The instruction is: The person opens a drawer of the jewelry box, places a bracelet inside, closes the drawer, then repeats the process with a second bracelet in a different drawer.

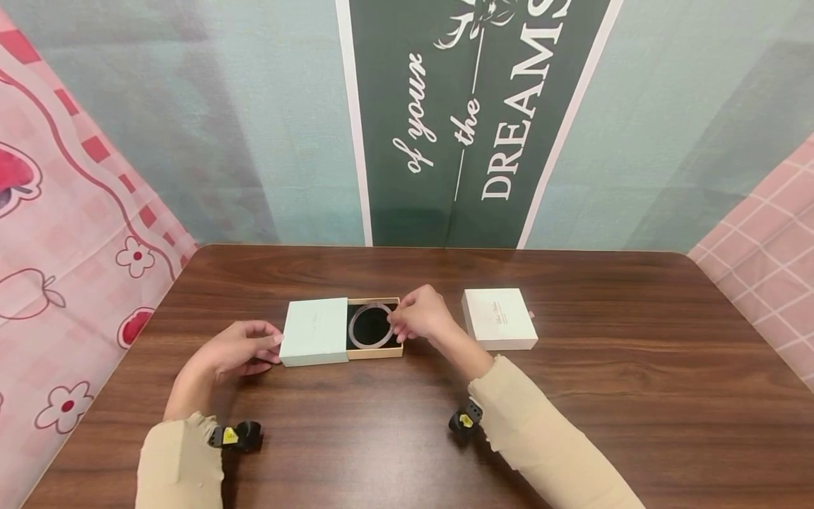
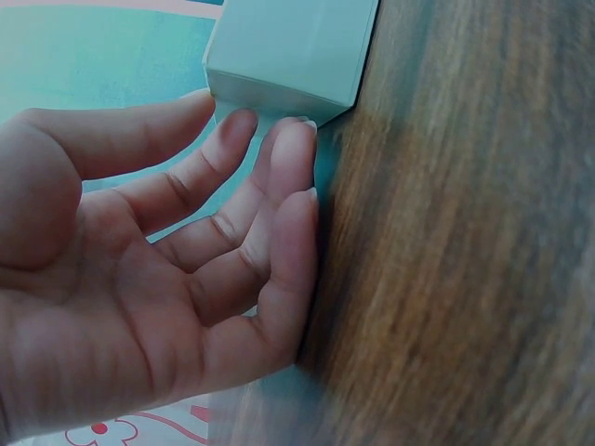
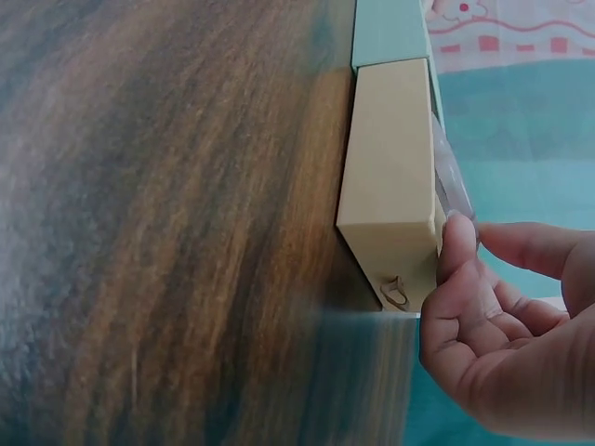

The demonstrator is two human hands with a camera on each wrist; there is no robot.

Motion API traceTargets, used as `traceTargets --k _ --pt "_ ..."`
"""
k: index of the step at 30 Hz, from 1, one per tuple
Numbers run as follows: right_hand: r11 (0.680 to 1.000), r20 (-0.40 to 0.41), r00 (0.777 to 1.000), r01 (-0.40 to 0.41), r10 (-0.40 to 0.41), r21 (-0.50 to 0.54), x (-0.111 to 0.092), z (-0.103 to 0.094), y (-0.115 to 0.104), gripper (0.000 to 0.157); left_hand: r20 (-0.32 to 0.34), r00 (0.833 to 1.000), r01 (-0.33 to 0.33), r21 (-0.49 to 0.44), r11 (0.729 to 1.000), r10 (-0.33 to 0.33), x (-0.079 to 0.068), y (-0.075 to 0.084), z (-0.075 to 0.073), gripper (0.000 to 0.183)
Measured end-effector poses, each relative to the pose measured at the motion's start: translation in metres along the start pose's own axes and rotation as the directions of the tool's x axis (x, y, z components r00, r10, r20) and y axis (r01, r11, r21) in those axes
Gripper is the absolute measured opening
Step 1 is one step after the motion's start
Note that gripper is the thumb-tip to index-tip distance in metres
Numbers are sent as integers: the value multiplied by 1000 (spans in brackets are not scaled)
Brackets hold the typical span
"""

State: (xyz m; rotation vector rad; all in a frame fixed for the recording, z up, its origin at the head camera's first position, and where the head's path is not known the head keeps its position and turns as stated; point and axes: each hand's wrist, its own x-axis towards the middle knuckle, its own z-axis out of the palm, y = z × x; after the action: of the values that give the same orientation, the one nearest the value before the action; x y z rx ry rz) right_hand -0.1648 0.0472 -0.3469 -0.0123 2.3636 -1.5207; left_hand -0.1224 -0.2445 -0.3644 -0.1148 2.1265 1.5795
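Observation:
A pale mint-green drawer box [image 1: 314, 329] lies on the table with its cream inner tray [image 1: 375, 354] slid partly out to the right. In the tray's black lining sits a translucent, pale purplish bangle [image 1: 352, 329]. My right hand [image 1: 422, 313] pinches the bangle's right side between thumb and index finger, and in the right wrist view the bangle [image 3: 453, 177] tilts up past the tray wall. A small ribbon loop [image 3: 395, 293] shows on the tray's end. At the box's left end is my left hand [image 1: 244, 348], fingers loosely bent and fingertips right at its edge.
A closed white box [image 1: 500, 318] with small lettering stands on the brown wooden table [image 1: 407, 431], right of my right hand. Behind the table hangs a green and teal cloth [image 1: 286, 141]; patterned pink cloths [image 1: 76, 247] hang at the sides.

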Motion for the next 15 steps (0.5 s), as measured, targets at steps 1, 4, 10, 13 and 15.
traceTargets --k 1,4,10,13,15 --pt "1000 1 1000 0 0 3 0 0 0 6 -1 1000 1 0 1000 -1 0 0 0 15" --pt "1000 2 1000 0 0 3 0 0 2 5 -1 1000 2 0 1000 -2 -1 0 0 15" --pt "1000 5 1000 10 -10 1 1 0 4 5 -1 1000 -1 4 1000 1 -1 1 0 15" --pt "1000 8 1000 12 -12 -7 1 -1 5 5 0 1000 -3 7 1000 3 -1 1 0 15" --pt "1000 11 1000 8 -7 -8 1 -1 6 5 3 1000 -5 9 1000 5 -1 1 0 16"
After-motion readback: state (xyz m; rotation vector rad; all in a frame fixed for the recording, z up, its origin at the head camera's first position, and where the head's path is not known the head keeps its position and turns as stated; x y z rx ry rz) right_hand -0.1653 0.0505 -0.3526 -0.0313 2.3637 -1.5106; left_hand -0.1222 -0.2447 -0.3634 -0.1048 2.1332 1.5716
